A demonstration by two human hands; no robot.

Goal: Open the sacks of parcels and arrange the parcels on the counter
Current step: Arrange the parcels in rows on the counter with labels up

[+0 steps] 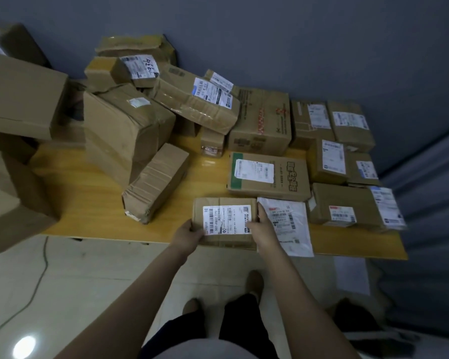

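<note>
Far left, big boxes (pixel 8 203) crowd the left end of the counter (pixel 94 203), and behind them a loose pile (pixel 130 125) of cartons rises toward the wall. A long box (pixel 156 182) slants down off that pile, its low end aimed at the front edge. Between that low end and my hands a stretch of bare wood runs along the front edge, the widest room I have on this side. My left hand (pixel 189 237) grips the left end of the parcel (pixel 224 200), its fingers curled round the near corner. The parcel lies flat at the front edge, label up, its long axis running left to right along that edge, and its near side sits right at the lip. My right hand (pixel 262 229) holds the other end, thumb on the label and fingers (pixel 261 211) pressed down the right side. That side is just beside a white mailer (pixel 293 229), whose near end hangs over the edge, so there is no slack rightward. Behind both, a printed box (pixel 270 177) lies close. Further right, rows (pixel 342 200) of labelled boxes fill the counter to its right end, packed edge to edge.
</note>
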